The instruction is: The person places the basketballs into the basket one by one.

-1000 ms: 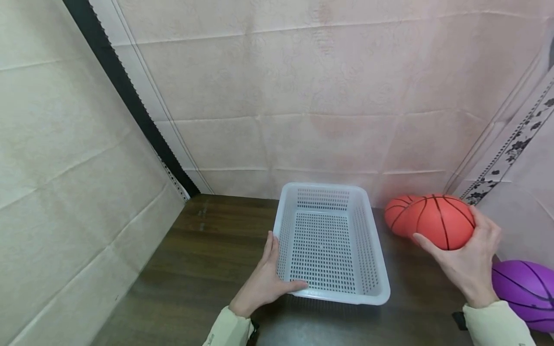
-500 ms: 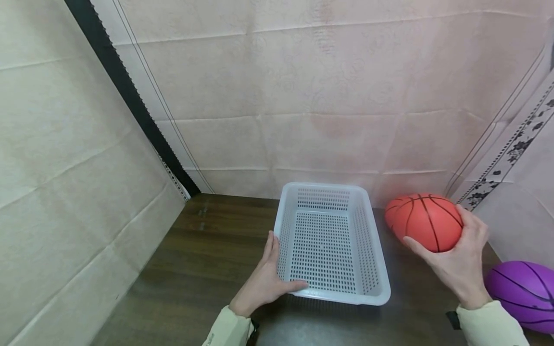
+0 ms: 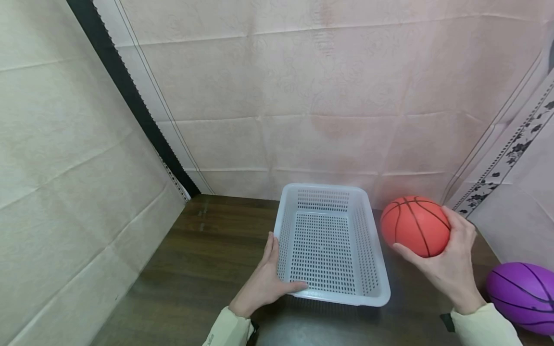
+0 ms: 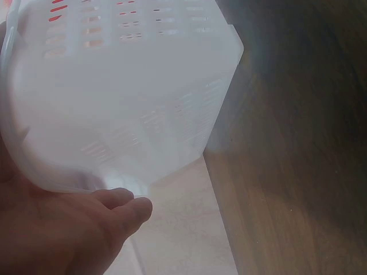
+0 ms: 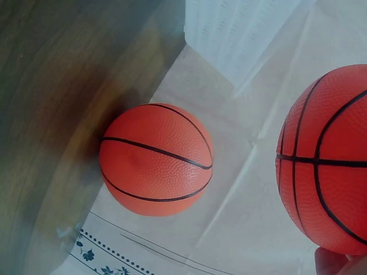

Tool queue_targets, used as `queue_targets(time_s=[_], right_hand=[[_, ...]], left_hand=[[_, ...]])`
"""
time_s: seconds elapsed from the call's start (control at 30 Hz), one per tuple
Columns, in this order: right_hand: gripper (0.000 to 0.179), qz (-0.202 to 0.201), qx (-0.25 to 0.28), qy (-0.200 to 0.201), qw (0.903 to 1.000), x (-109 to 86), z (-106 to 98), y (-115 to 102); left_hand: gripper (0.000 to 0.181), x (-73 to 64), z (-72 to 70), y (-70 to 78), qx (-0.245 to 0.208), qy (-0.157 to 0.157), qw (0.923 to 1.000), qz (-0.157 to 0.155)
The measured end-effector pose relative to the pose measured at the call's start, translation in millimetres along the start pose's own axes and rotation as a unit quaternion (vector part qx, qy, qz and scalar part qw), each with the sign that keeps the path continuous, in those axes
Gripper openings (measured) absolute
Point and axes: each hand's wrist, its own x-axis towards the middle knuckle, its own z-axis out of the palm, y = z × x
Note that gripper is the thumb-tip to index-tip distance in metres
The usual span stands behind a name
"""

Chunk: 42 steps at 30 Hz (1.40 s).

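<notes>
A white perforated plastic basket (image 3: 324,250) stands on the dark wooden table. My left hand (image 3: 264,281) holds its near left corner, thumb over the front rim and fingers along the left side; the left wrist view shows fingertips (image 4: 137,209) at the rim of the basket (image 4: 126,97). Right of the basket, my right hand (image 3: 452,259) grips an orange-red toy basketball (image 3: 415,228), raised above the table in the right wrist view, where the held basketball (image 5: 327,160) is at the right edge. A second orange-red basketball (image 5: 156,160) rests on the table, hidden behind the held one in the head view.
A purple basketball (image 3: 523,295) lies at the right, close to my right forearm. Pale cloth walls (image 3: 311,96) enclose the table (image 3: 207,269) at the back and both sides. A floral strip (image 3: 515,149) runs along the right-hand wall.
My right hand has moved left with the orange-red basketball, toward the basket, and the held ball now covers the second one in the head view. My left hand and the basket stay put.
</notes>
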Motion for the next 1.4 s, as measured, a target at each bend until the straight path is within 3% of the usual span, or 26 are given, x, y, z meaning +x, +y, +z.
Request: queue_targets(time_s=[0.57,1.4], right_hand=[[0.126,-0.017,0.001,-0.037,0.9992,-4.5,1,-13],[0.128,-0.074,0.029,-0.08,0.9936,-10.5,10,-29]], left_hand=[[0.137,-0.6,0.0,-0.2,-0.001,-0.002,1.0,-0.001],[0.13,-1.1,0.7,-0.7,-0.004,0.0,1.0,0.0]])
